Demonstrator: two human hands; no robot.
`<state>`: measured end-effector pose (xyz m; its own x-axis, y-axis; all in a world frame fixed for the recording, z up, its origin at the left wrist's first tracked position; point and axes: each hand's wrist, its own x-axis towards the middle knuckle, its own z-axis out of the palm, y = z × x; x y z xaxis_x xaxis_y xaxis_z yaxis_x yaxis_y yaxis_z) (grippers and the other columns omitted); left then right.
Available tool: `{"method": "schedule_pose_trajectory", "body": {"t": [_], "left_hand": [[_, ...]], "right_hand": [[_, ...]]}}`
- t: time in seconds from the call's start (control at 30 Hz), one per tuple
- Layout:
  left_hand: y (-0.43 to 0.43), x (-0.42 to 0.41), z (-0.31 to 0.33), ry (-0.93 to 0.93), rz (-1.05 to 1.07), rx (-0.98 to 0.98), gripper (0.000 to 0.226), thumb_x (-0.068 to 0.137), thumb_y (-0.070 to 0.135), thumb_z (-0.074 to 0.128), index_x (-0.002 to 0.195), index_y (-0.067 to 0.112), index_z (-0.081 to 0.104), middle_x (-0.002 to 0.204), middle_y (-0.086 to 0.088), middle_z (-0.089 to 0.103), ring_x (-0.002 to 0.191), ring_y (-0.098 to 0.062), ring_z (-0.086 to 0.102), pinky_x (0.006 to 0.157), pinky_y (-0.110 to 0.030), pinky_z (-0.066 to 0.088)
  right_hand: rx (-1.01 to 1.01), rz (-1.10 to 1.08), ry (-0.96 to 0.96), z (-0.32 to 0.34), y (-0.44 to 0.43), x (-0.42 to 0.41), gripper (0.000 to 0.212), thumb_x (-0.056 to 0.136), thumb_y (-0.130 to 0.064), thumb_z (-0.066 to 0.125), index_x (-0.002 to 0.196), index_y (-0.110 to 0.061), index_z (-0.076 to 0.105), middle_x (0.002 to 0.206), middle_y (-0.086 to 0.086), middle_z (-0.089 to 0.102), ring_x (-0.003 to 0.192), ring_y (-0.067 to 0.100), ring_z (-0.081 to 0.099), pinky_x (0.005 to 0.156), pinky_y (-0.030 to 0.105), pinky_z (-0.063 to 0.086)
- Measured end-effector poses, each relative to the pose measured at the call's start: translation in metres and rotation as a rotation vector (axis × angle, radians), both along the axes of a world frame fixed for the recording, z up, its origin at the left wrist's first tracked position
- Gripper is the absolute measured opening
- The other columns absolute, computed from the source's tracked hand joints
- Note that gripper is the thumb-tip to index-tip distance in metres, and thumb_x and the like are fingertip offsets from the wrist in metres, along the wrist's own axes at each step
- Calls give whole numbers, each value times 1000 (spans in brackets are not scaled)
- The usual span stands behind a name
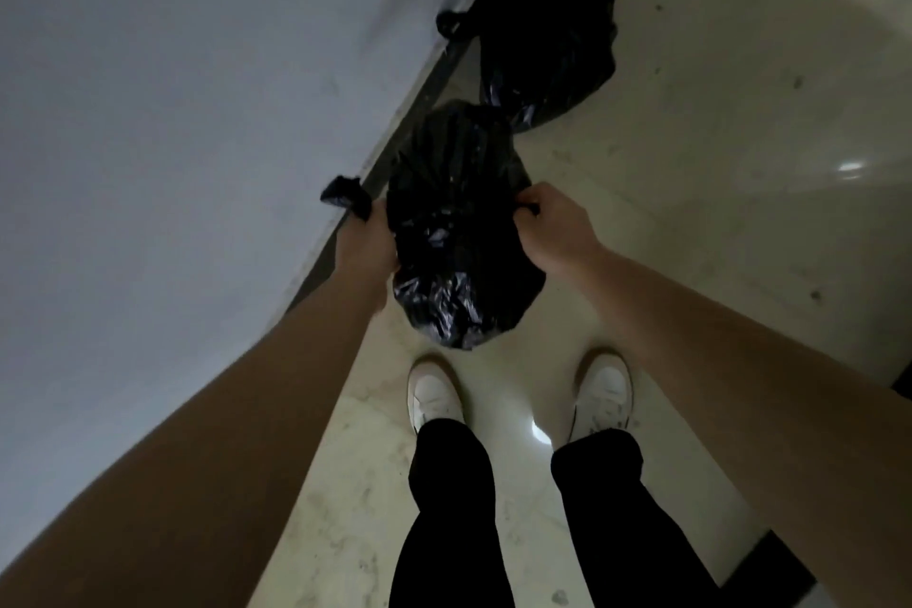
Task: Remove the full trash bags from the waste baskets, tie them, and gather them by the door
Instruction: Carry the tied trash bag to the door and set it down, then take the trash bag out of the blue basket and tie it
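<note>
A full black trash bag (459,232) hangs just in front of my feet, above the pale floor. My left hand (367,237) grips one twisted end of the bag's top, and that end sticks out black past my fist toward the wall. On the bag's right side my right hand (552,227) pinches the other end of the plastic. A second black trash bag (548,30), with a knotted tail at its left, lies on the floor farther along the wall.
A grey-white wall (172,89) with a dark baseboard (395,148) runs along the left. Glossy marble floor (740,138) spreads to the right. My white shoes (434,395) and black trousers stand below the held bag. A dark edge shows at the lower right.
</note>
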<state>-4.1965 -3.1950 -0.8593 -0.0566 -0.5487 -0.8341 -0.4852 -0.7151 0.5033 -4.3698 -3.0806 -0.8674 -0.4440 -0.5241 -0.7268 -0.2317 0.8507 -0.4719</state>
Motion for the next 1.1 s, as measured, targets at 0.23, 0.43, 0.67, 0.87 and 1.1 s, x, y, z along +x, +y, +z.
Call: {"method": "schedule_pose_trajectory", "body": {"t": [0.23, 0.43, 0.67, 0.87, 1.1], "left_hand": [[-28, -45, -49, -31, 29, -132, 19, 100, 34, 49, 101, 21, 63, 84, 4, 62, 69, -8, 56, 55, -16, 43], [-26, -38, -28, -154, -121, -388, 23, 105, 26, 41, 105, 15, 61, 86, 9, 57, 77, -5, 53, 68, -19, 42], [-31, -25, 85, -328, -518, -708, 39, 108, 33, 32, 133, 18, 58, 132, -3, 60, 121, -23, 53, 93, -24, 32], [-8, -17, 282, -403, -682, -1024, 47, 108, 37, 33, 147, 15, 45, 155, -12, 43, 141, -31, 39, 113, -49, 33], [46, 36, 526, -579, -523, -1294, 52, 107, 42, 30, 149, 14, 41, 160, -15, 34, 149, -34, 28, 118, -56, 26]], "right_hand": [[-31, -51, -142, -56, -32, -31, 42, 102, -11, 44, 143, -17, 49, 126, 3, 52, 113, 16, 52, 93, 23, 40], [-94, -146, -167, -35, -27, -34, 43, 102, -12, 43, 144, -17, 50, 143, 5, 54, 126, 19, 53, 94, 21, 38], [-235, 71, 147, 73, -25, -49, 46, 106, -32, 38, 150, -18, 38, 148, 7, 48, 132, 23, 49, 107, 34, 38], [-344, 370, 624, 248, -3, -56, 65, 102, -52, 32, 155, -15, 29, 161, 22, 26, 143, 41, 34, 114, 53, 34], [-665, 392, 705, 481, 4, -32, 70, 102, -56, 34, 158, -16, 21, 164, 20, 15, 149, 39, 24, 119, 52, 26]]}}
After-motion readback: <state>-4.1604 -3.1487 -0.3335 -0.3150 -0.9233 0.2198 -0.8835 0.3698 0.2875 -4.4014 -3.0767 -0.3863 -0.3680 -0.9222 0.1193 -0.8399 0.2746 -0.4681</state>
